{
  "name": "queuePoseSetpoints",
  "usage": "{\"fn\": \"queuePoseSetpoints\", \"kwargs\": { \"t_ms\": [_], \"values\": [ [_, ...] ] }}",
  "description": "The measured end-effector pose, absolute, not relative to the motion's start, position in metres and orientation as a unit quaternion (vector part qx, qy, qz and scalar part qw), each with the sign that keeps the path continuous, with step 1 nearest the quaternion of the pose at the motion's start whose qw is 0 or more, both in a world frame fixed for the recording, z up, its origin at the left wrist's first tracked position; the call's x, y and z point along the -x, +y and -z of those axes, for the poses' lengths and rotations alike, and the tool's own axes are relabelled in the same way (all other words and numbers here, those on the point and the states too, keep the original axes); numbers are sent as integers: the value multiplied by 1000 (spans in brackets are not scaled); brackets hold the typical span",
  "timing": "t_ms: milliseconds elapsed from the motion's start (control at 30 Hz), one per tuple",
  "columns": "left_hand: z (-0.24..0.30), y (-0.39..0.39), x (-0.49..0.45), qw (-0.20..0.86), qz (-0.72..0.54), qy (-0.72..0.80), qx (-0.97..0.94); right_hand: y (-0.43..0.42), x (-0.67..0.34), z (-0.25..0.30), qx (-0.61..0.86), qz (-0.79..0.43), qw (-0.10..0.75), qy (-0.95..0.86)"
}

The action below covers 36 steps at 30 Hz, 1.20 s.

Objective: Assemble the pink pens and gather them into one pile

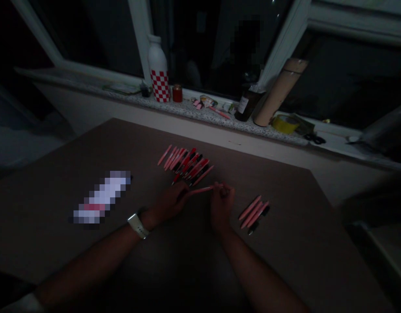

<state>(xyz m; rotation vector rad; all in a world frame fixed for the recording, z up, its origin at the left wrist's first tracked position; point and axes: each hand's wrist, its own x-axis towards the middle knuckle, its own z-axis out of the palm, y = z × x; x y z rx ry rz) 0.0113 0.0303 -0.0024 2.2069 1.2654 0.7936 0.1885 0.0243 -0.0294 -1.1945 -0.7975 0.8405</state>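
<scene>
A slim pink pen point(200, 190) lies across the gap between my hands, held by both. My left hand point(169, 202), with a white-strapped watch point(138, 226) on the wrist, grips its near end. My right hand point(221, 203) pinches the far end in its fingertips. Just beyond my left hand is a fanned row of several pink and red pens with black parts point(187, 166). To the right of my right hand lie several pink pens point(253, 214) side by side, some with black ends. A pixelated, blurred object point(101, 198) lies to the left and cannot be identified.
All this rests on a brown board point(57, 191). Behind it runs a speckled stone windowsill point(187, 112) holding a white bottle with red checks point(159, 69), a dark bottle point(249, 104), a cardboard tube point(280, 92), yellow tape point(284, 124), black-handled scissors point(315, 138) and small items.
</scene>
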Motion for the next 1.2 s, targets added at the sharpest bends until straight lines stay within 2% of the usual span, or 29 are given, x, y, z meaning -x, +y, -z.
{"fn": "queuePoseSetpoints", "kwargs": {
  "t_ms": [433,700,933,1200],
  "values": [
    [4,30,-11,205,-286,496,-794,23,-186,19,516,-407,672,-342],
    [1,33,-8,292,-336,524,-726,19,-186,16,492,-403,657,-404],
    [-1,31,-12,325,-339,513,-718,23,-185,18,526,-365,670,-375],
    [1,33,-11,307,-317,503,-743,29,-183,25,501,-372,693,-360]
  ]
}}
